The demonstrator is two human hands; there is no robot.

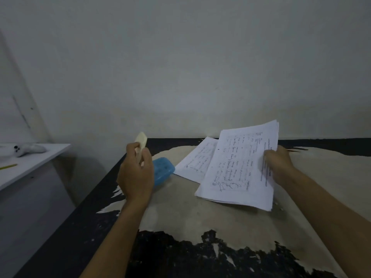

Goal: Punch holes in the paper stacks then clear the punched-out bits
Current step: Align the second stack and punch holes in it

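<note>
My right hand [278, 166] grips a stack of handwritten white paper [239, 169] by its right edge, lifting it tilted above the table. A second paper stack [197, 159] lies flat behind and left of it. My left hand [136, 173] is raised and closed around a small cream-coloured piece [141, 142] that sticks up above the fingers; what it is, I cannot tell. Just right of that hand, a blue plastic hole punch [163, 171] rests on the table, partly hidden by the hand.
The table [180, 213] has a worn black top with a large bare beige patch; its left edge drops off to the floor. A white shelf [30, 163] at the far left carries a white object and a yellow pencil. A plain wall stands close behind.
</note>
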